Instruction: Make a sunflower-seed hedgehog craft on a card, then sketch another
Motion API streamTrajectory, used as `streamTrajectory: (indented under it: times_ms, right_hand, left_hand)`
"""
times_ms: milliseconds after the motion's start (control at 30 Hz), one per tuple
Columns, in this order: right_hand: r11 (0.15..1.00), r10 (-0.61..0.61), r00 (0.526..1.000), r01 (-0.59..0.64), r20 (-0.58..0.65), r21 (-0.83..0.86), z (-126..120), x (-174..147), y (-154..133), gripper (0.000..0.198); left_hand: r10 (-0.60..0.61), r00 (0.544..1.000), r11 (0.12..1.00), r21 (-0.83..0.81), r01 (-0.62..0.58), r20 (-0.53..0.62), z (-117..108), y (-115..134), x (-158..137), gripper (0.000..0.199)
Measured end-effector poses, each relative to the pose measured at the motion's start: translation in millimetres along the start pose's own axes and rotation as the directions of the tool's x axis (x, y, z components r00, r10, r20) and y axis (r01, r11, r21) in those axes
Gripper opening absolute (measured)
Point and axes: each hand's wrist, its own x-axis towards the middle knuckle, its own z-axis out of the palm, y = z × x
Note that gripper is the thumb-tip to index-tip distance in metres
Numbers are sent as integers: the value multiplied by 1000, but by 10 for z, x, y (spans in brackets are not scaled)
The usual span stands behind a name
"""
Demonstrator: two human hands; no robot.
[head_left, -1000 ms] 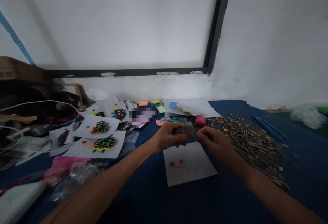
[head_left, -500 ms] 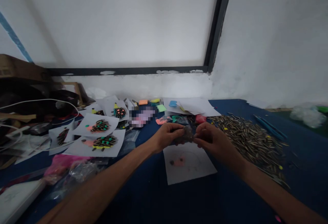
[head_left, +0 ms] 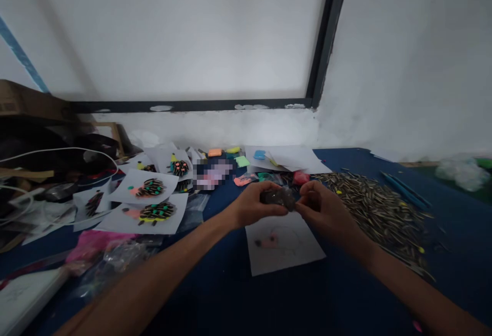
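Observation:
A small clear plastic bag with dark clay-like stuff (head_left: 280, 197) is held up between my hands. My left hand (head_left: 255, 204) grips its left side, thumb below and fingers behind. At the bag's right end, my right hand (head_left: 314, 204) pinches the plastic between thumb and fingertips. Just below them lies a white sheet of paper (head_left: 292, 259) with a pencilled hedgehog outline. Pink clay (head_left: 271, 241) fills the head of the drawing, with a dark nose at its left tip.
A wide heap of striped sunflower seeds (head_left: 376, 213) spreads on the right, beside blue tweezers (head_left: 406, 190). Several sheets with seed-covered hedgehogs (head_left: 156, 212) lie on the left. Coloured clay packs, including a red one (head_left: 301, 177), sit at the back. Plastic bags (head_left: 125, 256) and a white cable (head_left: 96, 150) are at left.
My left hand has turned and its thumb has dropped, so more of the dark bag shows. My right fingers still pinch its right end. The paper stays in place.

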Motion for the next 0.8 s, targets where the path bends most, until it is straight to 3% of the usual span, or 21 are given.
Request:
streamTrajectory:
  times_ms: [67,133,233,333,433,533,667,800]
  right_hand:
    - [998,-39,999,39,1,-42,-3,-3,-7,14]
    - [996,-59,998,60,17,-63,5,-13,-12,10]
    - [999,-41,998,42,40,-30,24,-26,3,7]
    - [1000,-19,998,18,58,14,37,-25,36,10]
    - [999,-19,996,16,89,34,39,-16,51,11]
    - [1000,-30,991,30,131,5,27,-9,43,12]
    - [990,-49,987,69,153,-125,-10,-20,13,35]
    - [971,-60,982,100,182,-217,-42,-37,-35,49]
  left_hand:
    - [90,995,983,162,-81,-47,12,-10,-8,40]
    - [148,987,951,284,-124,-65,27,-23,-17,26]
    - [164,985,919,371,-135,-47,44,-33,-29,9]
    - [186,982,900,407,-155,-36,43,-44,-33,13]
    - [171,984,924,354,-143,-49,38,-62,-31,13]
    - [80,996,966,249,-66,-45,31,-54,-25,13]
    - [-50,998,989,142,44,35,8,9,-22,10]
    - [-57,991,998,7,56,120,-4,47,-25,27]
